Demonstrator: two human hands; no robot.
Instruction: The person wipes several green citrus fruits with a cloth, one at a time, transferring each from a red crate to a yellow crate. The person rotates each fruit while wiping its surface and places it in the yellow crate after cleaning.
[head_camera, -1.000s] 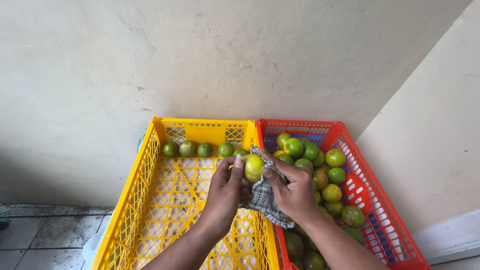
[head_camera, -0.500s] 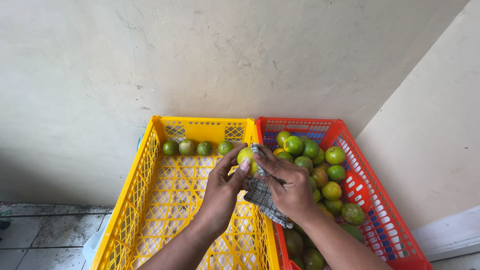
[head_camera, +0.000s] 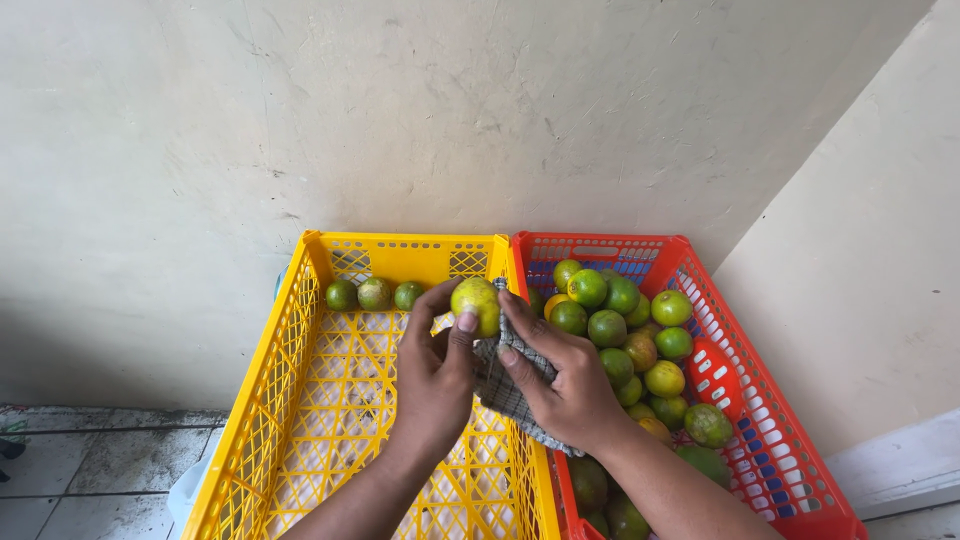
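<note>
My left hand (head_camera: 436, 372) holds a yellow-green citrus fruit (head_camera: 477, 303) by its fingertips, above the divide between two crates. My right hand (head_camera: 562, 375) grips a grey checked cloth (head_camera: 503, 388) and its fingers touch the fruit's right side. Below my left hand is a yellow plastic crate (head_camera: 290, 390) with three green fruits (head_camera: 374, 294) lined along its far wall. To the right stands a red plastic crate (head_camera: 755, 420) filled with several green and yellowish fruits (head_camera: 628, 335).
Both crates stand against a pale plaster wall (head_camera: 480, 120), with a second wall (head_camera: 870, 270) angling in on the right. Grey floor tiles (head_camera: 80, 470) show at the lower left. A pale object (head_camera: 185, 492) peeks out beside the yellow crate.
The fruit has turned in my left hand and risen slightly. My right hand with the cloth has slid from over the fruit to beneath and beside it.
</note>
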